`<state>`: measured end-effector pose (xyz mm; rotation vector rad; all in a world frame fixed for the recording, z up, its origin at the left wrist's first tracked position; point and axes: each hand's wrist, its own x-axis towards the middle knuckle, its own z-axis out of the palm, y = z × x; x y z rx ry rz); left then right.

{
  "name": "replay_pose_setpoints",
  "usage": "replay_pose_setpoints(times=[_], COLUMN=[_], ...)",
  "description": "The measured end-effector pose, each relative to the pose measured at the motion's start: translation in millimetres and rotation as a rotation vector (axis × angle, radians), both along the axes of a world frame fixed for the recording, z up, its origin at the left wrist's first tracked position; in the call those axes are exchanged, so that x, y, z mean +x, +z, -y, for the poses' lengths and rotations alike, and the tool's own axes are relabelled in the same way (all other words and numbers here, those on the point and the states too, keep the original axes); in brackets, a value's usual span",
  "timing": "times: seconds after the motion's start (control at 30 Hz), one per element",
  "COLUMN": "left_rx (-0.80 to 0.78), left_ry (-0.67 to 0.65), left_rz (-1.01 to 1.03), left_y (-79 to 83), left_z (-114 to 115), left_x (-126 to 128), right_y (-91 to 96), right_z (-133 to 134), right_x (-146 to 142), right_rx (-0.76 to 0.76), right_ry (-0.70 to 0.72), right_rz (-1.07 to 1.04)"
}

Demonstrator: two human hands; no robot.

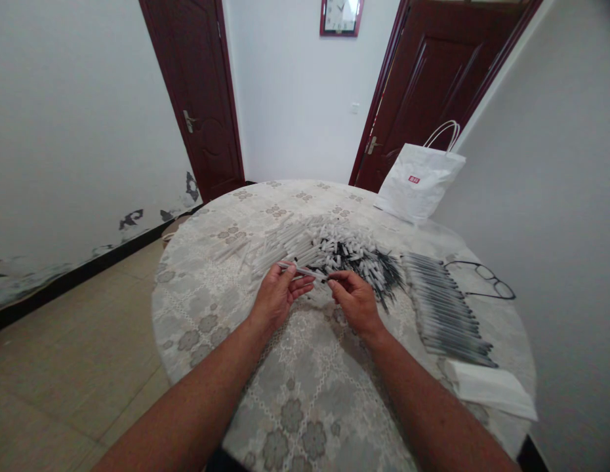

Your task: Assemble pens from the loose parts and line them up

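My left hand [280,293] holds a slim whitish pen barrel [307,270] between thumb and forefinger, its other fingers loosely stretched beneath. At the barrel's right end, my right hand [355,300] is closed in a pinch by a small black pen part [324,281]; its fingertips partly hide what they grip. Just beyond both hands lies a heap of loose pen parts: pale tubes [290,239] to the left, short white caps [351,237] in the middle, and thin black pieces [391,267] to the right.
A row of pens [445,308] lies to the right, beside black-framed glasses [496,285]. Nearer me is a folded white sheet or pouch [492,388]. A white paper bag [418,180] stands at the back right of the round table with its patterned tablecloth [285,400].
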<state>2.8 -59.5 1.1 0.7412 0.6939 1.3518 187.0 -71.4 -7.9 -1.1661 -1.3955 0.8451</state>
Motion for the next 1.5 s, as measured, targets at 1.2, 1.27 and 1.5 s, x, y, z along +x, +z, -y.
replay_pose_setpoints(times=[1.2,1.27,1.5], left_rx=[0.011,0.012,0.018], left_ry=[-0.008,-0.008,-0.045], left_rz=[-0.024,-0.025,-0.015], left_y=[-1.5,-1.7,-1.2], left_z=[0.3,0.2,2.9], left_x=[2.7,2.5,4.0], right_y=[2.9,2.6,1.3], right_z=[10.0,9.7,7.7], right_x=[4.6,4.8,3.3], right_rx=[0.144,0.154,0.118], right_ry=[-0.039,-0.029,-0.004], right_rz=[0.292,0.311,0.364])
